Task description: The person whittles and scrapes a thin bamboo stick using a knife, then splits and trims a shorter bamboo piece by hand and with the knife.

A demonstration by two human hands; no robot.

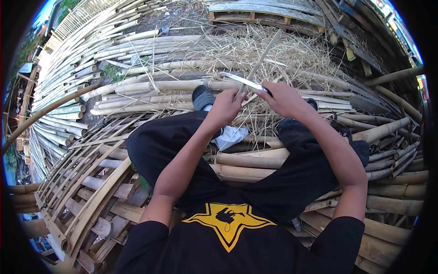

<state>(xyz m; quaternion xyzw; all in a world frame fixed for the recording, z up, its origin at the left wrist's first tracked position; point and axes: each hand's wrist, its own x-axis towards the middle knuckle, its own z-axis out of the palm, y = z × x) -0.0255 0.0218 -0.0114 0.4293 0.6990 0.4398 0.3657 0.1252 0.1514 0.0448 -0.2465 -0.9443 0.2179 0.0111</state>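
My left hand (pixel 226 107) is closed around the lower end of a thin bamboo strip (pixel 264 55), which slants up and away to the right. In my right hand (pixel 284 97) is the handle of a knife (pixel 241 81). Its pale blade points left and crosses the strip just above my left fingers. I cannot tell how deep the edge sits against the strip. Both hands are close together over the gap between my bent knees. Beyond them lies a heap of dry bamboo shavings (pixel 296 52).
Bamboo poles (pixel 150 85) run crosswise past my feet, with more stacked at far left. A slatted bamboo frame (pixel 98 194) stands by my left side. Split bamboo (pixel 388 205) piles up on my right. A wooden pallet (pixel 269 16) lies at the back. A white cloth (pixel 229 138) rests below my hands.
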